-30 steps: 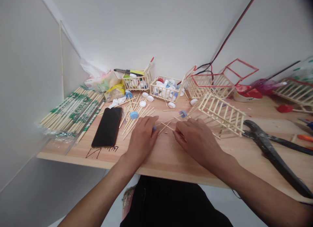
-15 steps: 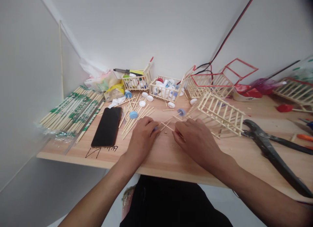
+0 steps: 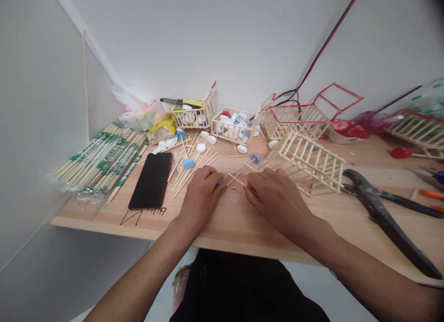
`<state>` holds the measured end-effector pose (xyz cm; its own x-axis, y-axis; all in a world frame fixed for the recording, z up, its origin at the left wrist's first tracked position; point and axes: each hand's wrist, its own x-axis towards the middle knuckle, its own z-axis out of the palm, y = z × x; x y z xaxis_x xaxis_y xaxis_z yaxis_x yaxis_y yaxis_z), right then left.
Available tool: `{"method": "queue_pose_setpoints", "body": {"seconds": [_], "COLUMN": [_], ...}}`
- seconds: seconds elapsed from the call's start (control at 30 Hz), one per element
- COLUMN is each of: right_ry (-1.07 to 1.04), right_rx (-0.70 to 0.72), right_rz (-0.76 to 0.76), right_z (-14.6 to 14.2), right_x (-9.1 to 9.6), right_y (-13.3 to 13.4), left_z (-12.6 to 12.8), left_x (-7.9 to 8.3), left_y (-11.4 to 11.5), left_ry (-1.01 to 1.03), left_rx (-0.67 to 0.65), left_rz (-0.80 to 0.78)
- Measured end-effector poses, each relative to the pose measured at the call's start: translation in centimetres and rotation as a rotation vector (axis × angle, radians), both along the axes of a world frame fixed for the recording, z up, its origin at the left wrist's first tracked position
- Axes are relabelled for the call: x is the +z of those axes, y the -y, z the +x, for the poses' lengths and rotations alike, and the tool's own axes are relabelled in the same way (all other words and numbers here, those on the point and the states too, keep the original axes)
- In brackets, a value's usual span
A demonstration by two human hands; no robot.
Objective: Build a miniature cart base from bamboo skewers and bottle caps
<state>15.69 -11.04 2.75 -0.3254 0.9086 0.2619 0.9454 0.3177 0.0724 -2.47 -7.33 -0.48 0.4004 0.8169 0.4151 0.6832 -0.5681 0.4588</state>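
Observation:
My left hand [image 3: 201, 197] lies palm down on the wooden table [image 3: 243, 220], fingers curled over a small blue cap [image 3: 219, 182] at its fingertips. My right hand [image 3: 277, 197] is beside it, fingers closed in a pinch on a thin wooden stick [image 3: 239, 179] that points toward the left hand. Loose sticks [image 3: 190, 167] and caps lie just beyond the left hand. A stick-built ladder-like frame [image 3: 312, 160] stands just beyond the right hand.
A black phone [image 3: 151, 179] lies left of my hands, with wrapped chopstick bundles [image 3: 104, 158] further left. Stick baskets of bottle caps [image 3: 232, 125] and a red-edged basket [image 3: 298, 116] stand at the back. Large black cutters [image 3: 381, 211] lie at the right.
Both hands stay almost still; the fingers shift slightly around the stick and the blue cap.

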Motion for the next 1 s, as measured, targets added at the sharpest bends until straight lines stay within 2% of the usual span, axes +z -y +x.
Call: {"method": "queue_pose_setpoints", "body": {"seconds": [1.0], "right_ry": [-0.027], "right_rx": [0.015], "right_rz": [-0.03], "right_z": [0.17], "right_x": [0.13], "right_y": [-0.07], "left_z": [0.04], "left_x": [0.32], "left_y": [0.1], "left_ry": [-0.011], "left_rx": [0.011], "left_rz": [-0.017]}}
